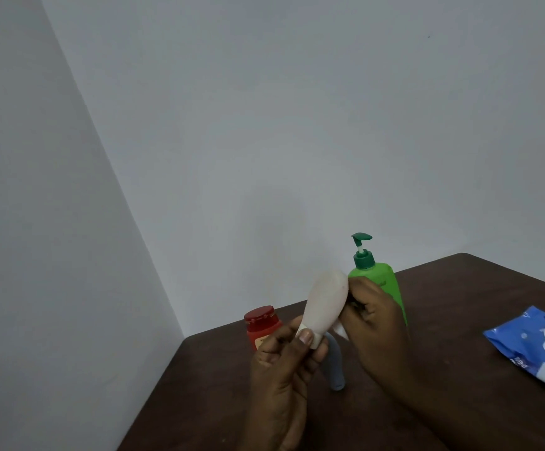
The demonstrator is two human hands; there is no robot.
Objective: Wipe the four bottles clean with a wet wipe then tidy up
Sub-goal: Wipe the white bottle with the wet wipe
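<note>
Near the back-left corner of the desk [460, 304] stands a red bottle [261, 323]. Just right of it, the left hand [281, 369] pinches the cap end of a pale bottle [325, 304] between curled thumb and fingers, holding it tilted above the desk. A grey bottle [335, 369] stands below. The right hand [375, 323], fingers curled, presses a wet wipe [341, 330] against the pale bottle's side. Behind it is a green pump bottle [386, 278]; a blue wipe pack [538, 346] lies at the right edge. The pale bottle looks light, smooth and likely slippery once wet, so the narrow cap end seems the surest hold.
</note>
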